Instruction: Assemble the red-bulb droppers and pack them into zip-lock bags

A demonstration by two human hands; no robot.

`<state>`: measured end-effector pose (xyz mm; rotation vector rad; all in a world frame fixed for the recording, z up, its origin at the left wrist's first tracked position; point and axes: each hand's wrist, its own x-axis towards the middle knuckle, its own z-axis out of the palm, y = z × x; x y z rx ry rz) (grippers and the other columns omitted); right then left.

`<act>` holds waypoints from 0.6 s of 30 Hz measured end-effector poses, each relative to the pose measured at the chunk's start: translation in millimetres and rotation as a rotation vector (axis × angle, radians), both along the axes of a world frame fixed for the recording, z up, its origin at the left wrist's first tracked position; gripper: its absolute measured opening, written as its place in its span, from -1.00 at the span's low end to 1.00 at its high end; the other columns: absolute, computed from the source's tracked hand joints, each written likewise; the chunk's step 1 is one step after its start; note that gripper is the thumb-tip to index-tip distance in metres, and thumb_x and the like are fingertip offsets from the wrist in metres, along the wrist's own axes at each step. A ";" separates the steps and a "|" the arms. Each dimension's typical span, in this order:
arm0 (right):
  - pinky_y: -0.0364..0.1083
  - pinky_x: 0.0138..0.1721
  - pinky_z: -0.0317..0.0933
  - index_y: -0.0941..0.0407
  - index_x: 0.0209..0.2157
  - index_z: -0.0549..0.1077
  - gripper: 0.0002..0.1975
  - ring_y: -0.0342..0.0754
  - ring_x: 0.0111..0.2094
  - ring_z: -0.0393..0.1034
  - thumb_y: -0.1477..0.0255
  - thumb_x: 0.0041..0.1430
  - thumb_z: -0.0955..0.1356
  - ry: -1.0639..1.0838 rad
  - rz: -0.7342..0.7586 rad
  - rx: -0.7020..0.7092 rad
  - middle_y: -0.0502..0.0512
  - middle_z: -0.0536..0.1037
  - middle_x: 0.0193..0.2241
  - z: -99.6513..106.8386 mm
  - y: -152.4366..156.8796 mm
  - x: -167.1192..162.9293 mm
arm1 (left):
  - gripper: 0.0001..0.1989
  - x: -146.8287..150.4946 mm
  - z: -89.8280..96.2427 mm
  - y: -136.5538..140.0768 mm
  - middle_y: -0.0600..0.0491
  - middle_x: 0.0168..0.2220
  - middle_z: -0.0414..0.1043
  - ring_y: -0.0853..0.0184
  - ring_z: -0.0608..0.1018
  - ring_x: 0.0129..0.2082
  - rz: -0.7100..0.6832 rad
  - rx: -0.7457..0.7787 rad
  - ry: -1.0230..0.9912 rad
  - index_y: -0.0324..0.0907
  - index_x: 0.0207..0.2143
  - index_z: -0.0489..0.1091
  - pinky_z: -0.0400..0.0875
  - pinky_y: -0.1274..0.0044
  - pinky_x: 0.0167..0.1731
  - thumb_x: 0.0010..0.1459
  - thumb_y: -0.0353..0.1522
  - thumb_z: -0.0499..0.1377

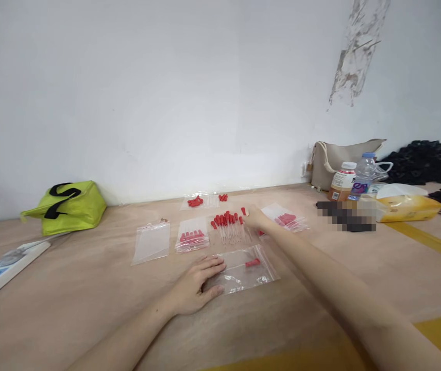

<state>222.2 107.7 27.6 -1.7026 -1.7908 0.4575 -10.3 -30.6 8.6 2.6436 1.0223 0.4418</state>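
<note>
My left hand (197, 283) lies with its fingers stretched out over the left end of a clear zip bag (239, 281). Inside that bag is a single glass dropper (252, 262) with a red rubber bulb. Farther off, my right hand (256, 219) is closed in a pinch at the right side of a row of glass droppers (226, 220). A red bulb (243, 211) shows at its fingertips, and the thin tube below it is hard to make out.
Filled zip bags with red bulbs (192, 236) stand left and right (287, 219) of the row. Flat bags (153, 241) lie farther left. More bulbs (195, 201) sit near the wall. A green bag (75, 206), power strip (10, 270), bottles (344, 181) and tissue pack (409, 206) flank the table.
</note>
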 end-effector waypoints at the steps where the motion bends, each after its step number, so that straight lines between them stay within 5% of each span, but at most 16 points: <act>1: -0.21 -0.57 0.13 0.28 -0.25 0.30 -0.72 -0.10 -0.52 0.33 0.53 -0.08 0.24 0.017 0.007 0.005 0.09 0.41 -0.58 0.6 -6.5 8.2 | -0.54 -0.1 -0.2 0.1 0.03 0.12 0.12 0.23 0.15 0.12 0.001 0.001 0.003 -0.05 0.10 0.11 0.05 0.30 0.09 0.14 -0.20 0.02; 5: -0.23 -0.64 0.10 0.21 -0.03 0.06 -0.53 -0.19 -0.65 0.24 0.54 -0.05 0.16 0.269 0.057 0.087 -0.12 0.28 -0.65 -9.2 -39.9 45.3 | -0.54 -1.0 -1.2 0.8 0.03 0.12 0.12 0.24 0.15 0.13 0.004 0.004 0.009 -0.05 0.10 0.11 0.05 0.30 0.09 0.15 -0.19 0.01; 9: -0.23 -0.68 0.07 0.12 -0.08 0.04 -0.54 -0.22 -0.69 0.18 0.49 -0.10 0.20 0.673 0.019 0.225 -0.16 0.26 -0.63 -28.6 -71.6 69.5 | -0.55 -1.4 -1.2 0.8 0.03 0.12 0.12 0.24 0.16 0.12 0.016 0.004 0.010 -0.03 0.10 0.11 0.06 0.29 0.08 0.15 -0.19 0.01; 18: -0.18 -0.62 0.23 0.05 -0.24 0.09 -0.61 -0.16 -0.64 0.29 0.50 -0.15 0.31 1.009 -0.035 0.091 -0.16 0.29 -0.64 -42.9 -85.8 53.7 | -0.56 -0.4 0.1 -0.1 0.03 0.12 0.13 0.24 0.17 0.11 0.013 -0.004 0.003 -0.03 0.09 0.12 0.08 0.29 0.07 0.15 -0.20 0.01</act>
